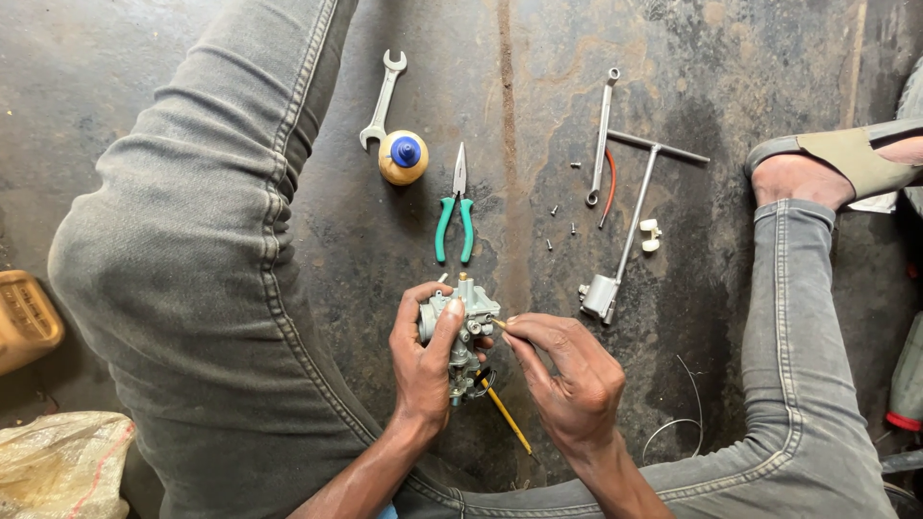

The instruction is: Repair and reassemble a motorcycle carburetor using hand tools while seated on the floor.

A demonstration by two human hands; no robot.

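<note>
Grey metal carburetor is clasped upright in left hand; right hand, immediately right, pinches a small brass part against its side

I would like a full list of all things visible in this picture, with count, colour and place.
carburettor: 1, grey metal, centre, held in left hand
yellow tool: 1, below carburettor
pliers: 1, green handles, above carburettor
bottle: 1, tan with blue cap, top centre
spanner: 1, silver, beside bottle
T-wrench: 1, grey, right
bar wrench: 1, silver, top right
screws: several, dark, on floor
wire: 1, thin, lower right
sandal: 1, olive, right
left hand: holding carburettor
right hand: fingertips pinching at carburettor
</note>
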